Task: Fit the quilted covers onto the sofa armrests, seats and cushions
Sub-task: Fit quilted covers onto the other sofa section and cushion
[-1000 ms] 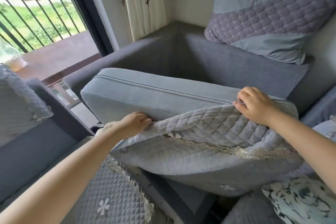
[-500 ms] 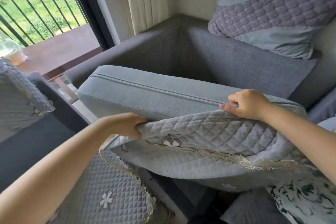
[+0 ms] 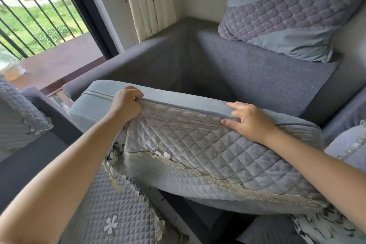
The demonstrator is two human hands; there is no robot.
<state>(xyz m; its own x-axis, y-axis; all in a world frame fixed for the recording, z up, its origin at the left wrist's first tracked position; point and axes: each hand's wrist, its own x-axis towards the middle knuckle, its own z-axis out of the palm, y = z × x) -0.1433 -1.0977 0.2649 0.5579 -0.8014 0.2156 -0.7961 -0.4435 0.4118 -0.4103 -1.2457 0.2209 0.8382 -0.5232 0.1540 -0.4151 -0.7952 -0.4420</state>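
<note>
The quilted cover (image 3: 208, 144) now reaches the piped top edge of the tilted seat cushion (image 3: 178, 101), higher than before. The left hand (image 3: 126, 103) pinches its corner; the right hand (image 3: 249, 121) presses flat, fingers extended. Fitting is progressing.

Open sofa well (image 3: 208, 77) behind cushion (image 3: 178, 101), seemingly.

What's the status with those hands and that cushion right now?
Left hand pinches quilted cover edge at seat cushion seam. Right hand presses cover flat, fingers straight. Cover only partway across. Nothing in the way.
</note>
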